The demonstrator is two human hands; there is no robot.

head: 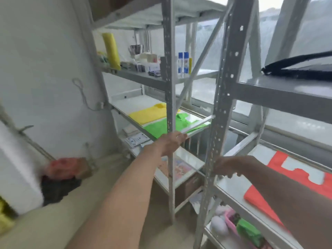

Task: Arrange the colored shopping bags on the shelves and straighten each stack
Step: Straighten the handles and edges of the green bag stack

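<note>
A green bag stack [158, 127] lies flat on the middle shelf [124, 101] of the left rack, with a yellow bag stack [147, 114] beside it further back. My left hand [170, 142] reaches to the front edge of that shelf at the green stack, partly behind the rack's upright; its fingers are blurred. An orange-red bag [265, 198] lies flat on the right rack's shelf [231, 186]. My right hand [228, 167] hovers over that shelf's left end, fingers curled down, just behind the near upright, left of the orange-red bag.
Two grey perforated uprights [169, 87] [224, 97] stand between me and the shelves. Bottles, boxes and a yellow roll [111, 51] fill the upper left shelf. A black bag [298, 66] lies top right. Papers and toys sit on lower shelves. A red bundle [64, 168] lies on the floor.
</note>
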